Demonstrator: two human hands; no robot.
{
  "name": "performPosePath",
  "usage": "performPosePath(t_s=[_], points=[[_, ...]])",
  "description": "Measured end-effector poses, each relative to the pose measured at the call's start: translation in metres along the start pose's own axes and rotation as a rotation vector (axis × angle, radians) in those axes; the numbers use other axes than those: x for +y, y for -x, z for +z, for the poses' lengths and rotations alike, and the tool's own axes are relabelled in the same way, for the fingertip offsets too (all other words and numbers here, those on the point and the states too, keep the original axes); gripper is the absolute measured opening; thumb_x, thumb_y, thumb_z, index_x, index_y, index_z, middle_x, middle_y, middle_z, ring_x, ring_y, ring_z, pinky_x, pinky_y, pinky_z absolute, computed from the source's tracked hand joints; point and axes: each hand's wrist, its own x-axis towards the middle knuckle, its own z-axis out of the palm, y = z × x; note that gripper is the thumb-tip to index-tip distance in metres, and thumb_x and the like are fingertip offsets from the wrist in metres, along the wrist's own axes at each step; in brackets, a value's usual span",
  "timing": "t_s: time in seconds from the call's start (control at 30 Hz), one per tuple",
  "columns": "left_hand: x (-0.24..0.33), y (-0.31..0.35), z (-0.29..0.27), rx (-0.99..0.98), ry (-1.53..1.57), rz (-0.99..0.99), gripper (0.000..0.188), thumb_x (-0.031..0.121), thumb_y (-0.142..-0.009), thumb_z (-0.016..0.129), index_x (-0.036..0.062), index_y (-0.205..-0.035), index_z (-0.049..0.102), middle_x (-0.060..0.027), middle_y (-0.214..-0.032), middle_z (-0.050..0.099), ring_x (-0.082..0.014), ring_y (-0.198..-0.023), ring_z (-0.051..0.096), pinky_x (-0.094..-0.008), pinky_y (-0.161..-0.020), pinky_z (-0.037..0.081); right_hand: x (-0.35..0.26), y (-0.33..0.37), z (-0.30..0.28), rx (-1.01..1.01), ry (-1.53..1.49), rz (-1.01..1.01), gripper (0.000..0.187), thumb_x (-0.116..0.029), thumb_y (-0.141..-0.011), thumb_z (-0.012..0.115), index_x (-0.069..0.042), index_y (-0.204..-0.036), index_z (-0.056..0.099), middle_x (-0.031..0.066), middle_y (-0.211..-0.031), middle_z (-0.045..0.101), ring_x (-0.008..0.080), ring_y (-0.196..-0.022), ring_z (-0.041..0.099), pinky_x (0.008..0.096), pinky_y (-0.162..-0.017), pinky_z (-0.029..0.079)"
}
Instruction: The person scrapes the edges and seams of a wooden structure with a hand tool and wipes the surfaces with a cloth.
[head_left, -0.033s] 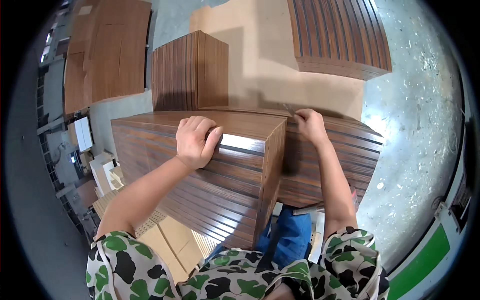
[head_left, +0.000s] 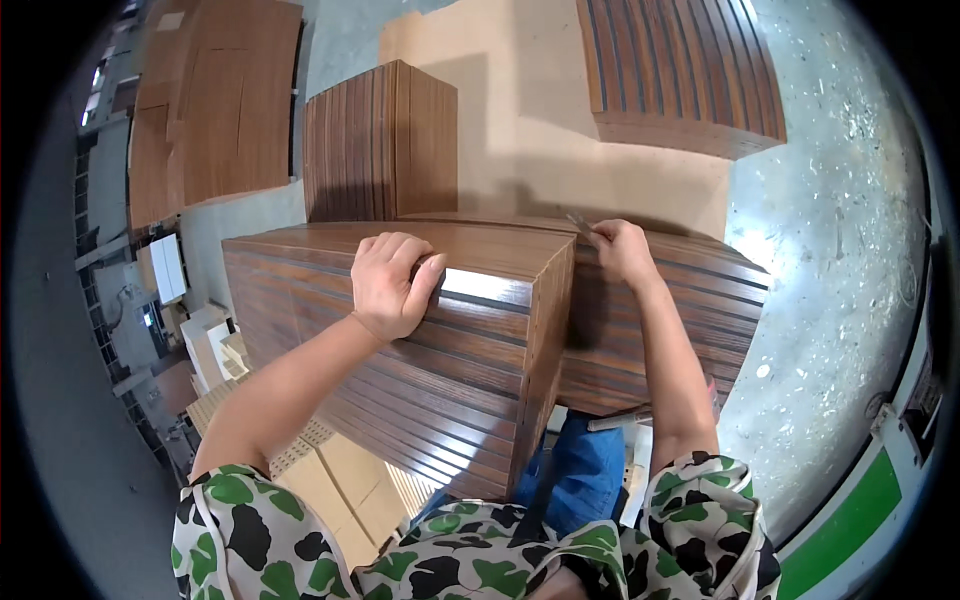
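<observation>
My left hand (head_left: 392, 288) lies over the front top edge of a tilted brown wood-grain block (head_left: 400, 370) with dark grooves along its front, its fingers curled on top and its thumb on the grooved face. To the right, my right hand (head_left: 622, 250) is closed around a small, thin, metallic blade-like tool (head_left: 578, 220), whose tip points away to the left. This hand is above the far edge of a second grooved brown block (head_left: 660, 320), near the corner of the first. My fingers hide the tool's near end.
Behind stand an upright grooved block (head_left: 350, 150) and another grooved block (head_left: 690, 80) on a tan cardboard sheet (head_left: 540, 175). At the far left are brown boards (head_left: 230, 100). Below lie tan perforated panels (head_left: 330, 480). Grey concrete floor (head_left: 830, 200) runs along the right.
The tool in my right hand has tilted slightly and shows more of its length. My left hand and the block under it have stayed in place.
</observation>
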Motion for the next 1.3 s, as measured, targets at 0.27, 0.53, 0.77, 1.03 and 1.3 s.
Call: performPosePath(t_s=[0.27,0.53,0.77,1.03,1.3], points=[[-0.017,0.027,-0.020,0.002,-0.042,-0.081,0.018,0.023,-0.087,0.059,0.0064,-0.081,0.064,-0.0077,-0.080,0.063,-0.0277,-0.078,0.058,-0.0373,-0.075,0.041,-0.181,0.095,-0.074,-0.401,-0.619,-0.714,0.007,-0.007,-0.084,0.065,-0.002,-0.087,0.070,0.0139,-0.082,0.066,0.0290,-0.075,0.064,0.0342,-0.071,0.052],[-0.004,0.011,-0.005,-0.002,-0.019,-0.014,0.017,0.018,-0.090,0.053,0.0043,-0.087,0.063,-0.0103,-0.084,0.064,-0.0302,-0.079,0.058,-0.0375,-0.076,0.041,0.041,-0.004,0.051,0.207,-0.019,0.009,0.016,-0.016,-0.083,0.067,-0.005,-0.093,0.072,0.0190,-0.091,0.068,0.0361,-0.089,0.066,0.0416,-0.081,0.052],[-0.012,0.022,-0.014,-0.014,-0.062,-0.040,0.019,0.019,-0.092,0.052,0.0052,-0.085,0.063,-0.0091,-0.082,0.063,-0.0293,-0.078,0.058,-0.0374,-0.075,0.041,-0.098,0.078,0.006,0.200,-0.214,-0.544,0.004,-0.001,-0.081,0.059,-0.002,-0.081,0.063,0.0177,-0.081,0.062,0.0387,-0.078,0.060,0.0432,-0.073,0.051],[-0.002,0.006,0.000,0.015,-0.033,-0.018,0.022,0.023,-0.092,0.052,0.0065,-0.082,0.064,-0.0077,-0.080,0.063,-0.0284,-0.078,0.058,-0.0371,-0.074,0.040,-0.017,0.014,-0.008,0.174,-0.143,-0.151,0.018,-0.012,-0.085,0.065,-0.002,-0.098,0.070,0.0180,-0.083,0.067,0.0316,-0.075,0.065,0.0366,-0.070,0.052],[-0.014,0.028,-0.019,-0.022,-0.062,-0.063,0.022,0.023,-0.092,0.052,0.0060,-0.084,0.064,-0.0091,-0.082,0.063,-0.0288,-0.080,0.058,-0.0371,-0.075,0.041,-0.147,0.082,-0.042,-0.112,-0.201,-0.571,0.007,-0.006,-0.083,0.059,-0.002,-0.082,0.065,0.0149,-0.074,0.061,0.0333,-0.073,0.062,0.0384,-0.067,0.051]])
